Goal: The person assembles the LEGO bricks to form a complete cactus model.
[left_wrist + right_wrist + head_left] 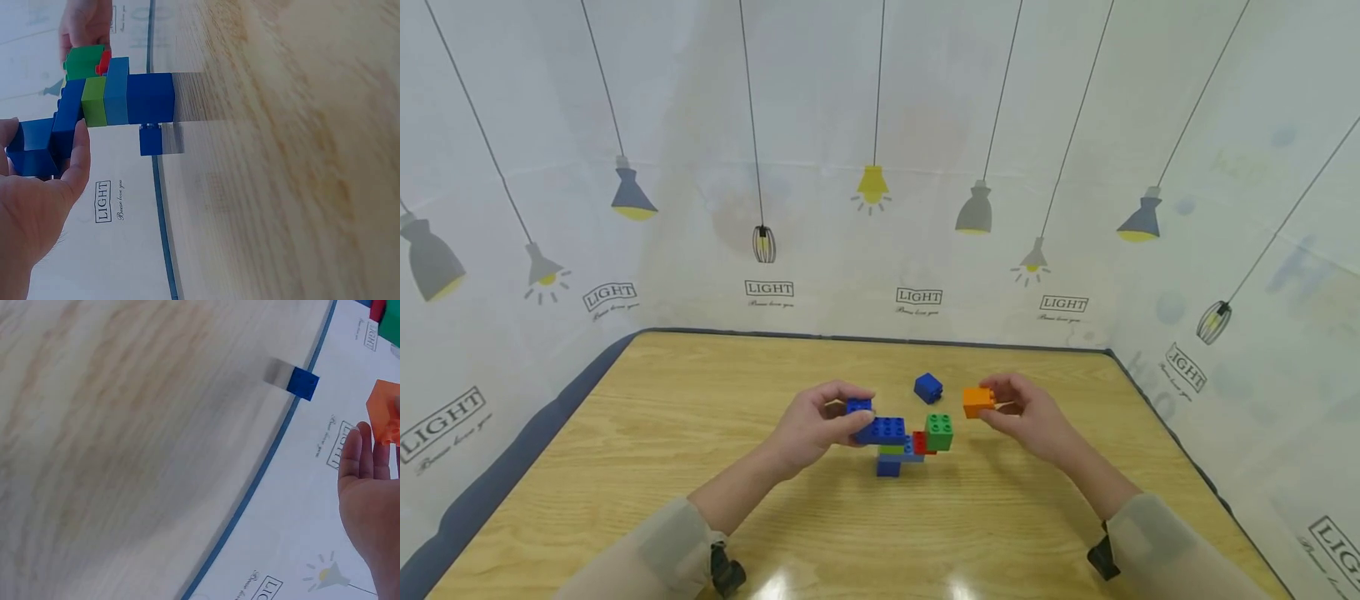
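My left hand (807, 429) holds the left end of a stepped brick build, fingers and thumb about a small blue brick (32, 145) and the end of the long dark blue brick (887, 430) beneath it. Under that sit a lime brick (95, 102), a light blue brick (117, 90) and, at the foot on the table, a dark blue brick (888, 469). To the right, a red brick (920, 442) carries a green brick (939, 432). Pinched in my right hand (1033, 419), above the table, is an orange brick (976, 403), studs turned toward the palm.
A loose blue brick (928, 387) lies on its side behind the build, between the two hands. The wooden table (700, 375) ends at a dark edge against a pale curtain (820, 150) printed with lamps.
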The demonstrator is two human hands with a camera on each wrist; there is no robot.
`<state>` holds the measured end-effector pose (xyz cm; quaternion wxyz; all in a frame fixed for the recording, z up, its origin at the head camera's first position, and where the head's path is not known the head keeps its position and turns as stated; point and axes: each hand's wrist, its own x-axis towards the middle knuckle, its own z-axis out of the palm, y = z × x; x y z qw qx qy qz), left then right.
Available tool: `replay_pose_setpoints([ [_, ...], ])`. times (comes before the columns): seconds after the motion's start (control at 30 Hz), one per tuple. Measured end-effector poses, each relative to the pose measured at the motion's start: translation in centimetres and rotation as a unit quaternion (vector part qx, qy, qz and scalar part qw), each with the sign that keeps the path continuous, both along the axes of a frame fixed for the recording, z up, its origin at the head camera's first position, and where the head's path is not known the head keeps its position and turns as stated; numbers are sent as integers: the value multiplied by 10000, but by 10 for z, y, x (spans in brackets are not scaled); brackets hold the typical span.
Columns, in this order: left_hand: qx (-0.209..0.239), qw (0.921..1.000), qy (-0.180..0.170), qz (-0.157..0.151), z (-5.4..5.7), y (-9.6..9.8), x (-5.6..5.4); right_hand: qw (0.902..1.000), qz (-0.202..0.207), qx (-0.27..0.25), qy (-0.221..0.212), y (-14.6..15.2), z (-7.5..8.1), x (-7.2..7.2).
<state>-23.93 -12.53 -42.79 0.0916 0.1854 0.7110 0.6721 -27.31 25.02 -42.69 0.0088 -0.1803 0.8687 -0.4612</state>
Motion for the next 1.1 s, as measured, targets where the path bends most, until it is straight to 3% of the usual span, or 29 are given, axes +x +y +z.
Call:
replay_pose_setpoints([
  [0.53, 146, 9998, -89, -32, 0, 0, 1, 9951, 769, -306, 547, -43, 29, 10],
  [1.1, 102, 9999, -94, -54, 0, 1, 0, 9887, 1300, -24, 751, -89, 29, 15],
])
